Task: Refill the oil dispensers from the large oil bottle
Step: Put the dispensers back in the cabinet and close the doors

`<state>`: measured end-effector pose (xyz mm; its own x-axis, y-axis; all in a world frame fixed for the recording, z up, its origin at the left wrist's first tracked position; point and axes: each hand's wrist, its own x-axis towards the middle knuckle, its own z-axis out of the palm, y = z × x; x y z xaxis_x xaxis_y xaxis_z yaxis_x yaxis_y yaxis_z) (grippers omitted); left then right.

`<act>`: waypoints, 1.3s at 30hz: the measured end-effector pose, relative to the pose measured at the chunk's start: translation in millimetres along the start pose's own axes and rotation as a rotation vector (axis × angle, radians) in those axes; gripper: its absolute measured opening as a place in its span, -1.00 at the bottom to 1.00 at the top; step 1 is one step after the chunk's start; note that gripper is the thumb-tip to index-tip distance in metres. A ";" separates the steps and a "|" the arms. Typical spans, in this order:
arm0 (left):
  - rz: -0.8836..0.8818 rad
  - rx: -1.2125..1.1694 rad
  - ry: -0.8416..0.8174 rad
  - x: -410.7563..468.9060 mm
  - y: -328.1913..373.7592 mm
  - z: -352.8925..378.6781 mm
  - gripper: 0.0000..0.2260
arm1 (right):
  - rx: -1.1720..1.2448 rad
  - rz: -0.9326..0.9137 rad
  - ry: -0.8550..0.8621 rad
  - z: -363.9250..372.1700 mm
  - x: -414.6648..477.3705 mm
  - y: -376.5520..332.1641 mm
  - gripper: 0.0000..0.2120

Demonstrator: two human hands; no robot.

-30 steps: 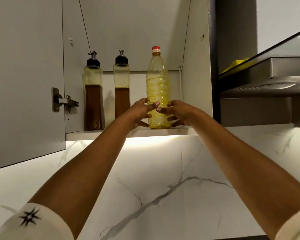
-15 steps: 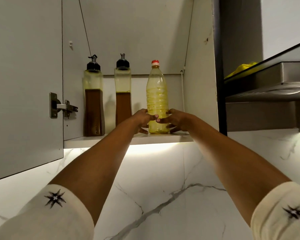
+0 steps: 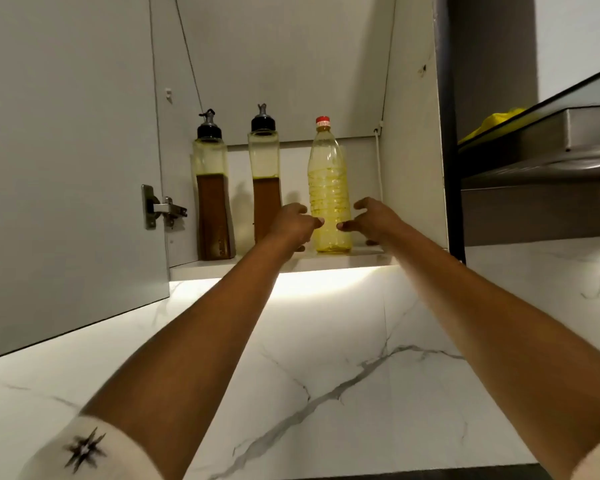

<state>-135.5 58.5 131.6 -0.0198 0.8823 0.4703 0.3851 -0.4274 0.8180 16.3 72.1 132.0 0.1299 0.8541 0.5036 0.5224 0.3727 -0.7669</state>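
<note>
We are holding both hands up at the cabinet shelf (image 3: 222, 268), one on each side of the large oil bottle (image 3: 329, 181). The bottle is standing at the shelf's right end, near the cabinet's right wall. Its long axis is running straight up, with the red cap (image 3: 322, 120) pointing at the ceiling. Our left hand (image 3: 291, 225) is hovering just left of its lower body and our right hand (image 3: 376, 220) just right, both about equally near. Both are half open and cupped, with the fingers showing clear of the bottle's sides. The thumb tips are lying across its front, and we cannot tell whether they are touching. We are judging that the grip calls for closing inward from both sides. The left dispenser (image 3: 211, 202) and right dispenser (image 3: 264, 181) are standing upright further left.
</note>
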 end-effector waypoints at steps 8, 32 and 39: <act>0.413 0.101 0.460 -191.8 11.6 -54.4 -0.86 | 0.207 -0.549 0.049 -9.3 -155.3 -43.8 -0.87; -0.041 0.273 1.103 -439.3 64.1 -265.9 -0.66 | 0.008 -1.362 -0.010 102.6 -395.0 -310.5 -0.59; 0.106 0.239 1.104 -449.9 41.9 -281.9 -0.74 | -0.089 -1.385 -0.001 123.6 -380.0 -331.8 -0.57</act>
<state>-370.5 -412.0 47.7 -0.7335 0.1369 0.6657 0.5977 -0.3364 0.7277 -310.5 -331.2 145.9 -0.5334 -0.1882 0.8246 0.2750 0.8834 0.3795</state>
